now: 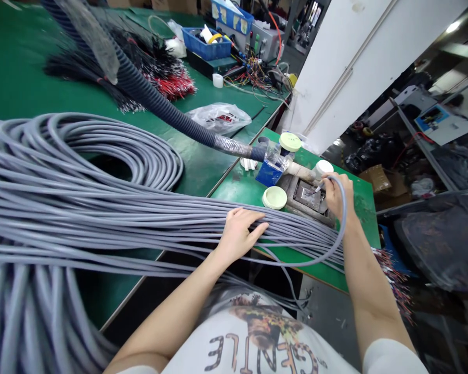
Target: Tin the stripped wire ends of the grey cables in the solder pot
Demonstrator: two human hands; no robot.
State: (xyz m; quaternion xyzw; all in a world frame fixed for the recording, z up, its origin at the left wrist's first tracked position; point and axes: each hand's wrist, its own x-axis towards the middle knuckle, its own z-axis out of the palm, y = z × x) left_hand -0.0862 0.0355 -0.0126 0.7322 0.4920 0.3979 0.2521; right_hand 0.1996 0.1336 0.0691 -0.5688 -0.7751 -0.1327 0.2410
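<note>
A thick bundle of grey cables (101, 218) runs across the green bench and loops at the left. My left hand (239, 231) lies on the bundle with its fingers stretched flat over the strands. My right hand (335, 195) is closed on the end of a single grey cable (341, 228), which curves back down to the bundle. The cable's stripped tip points into a small metal tray (310, 196) set in a grey block. Two pale green lidded jars (275, 197) (289, 142) stand beside the tray.
A black corrugated hose (156, 101) ends just above the tray near a blue box (268, 174). Behind are bundles of black and red wires (164, 78), a plastic bag (220, 117), a blue bin (206, 44), and a white pillar (354, 57) on the right.
</note>
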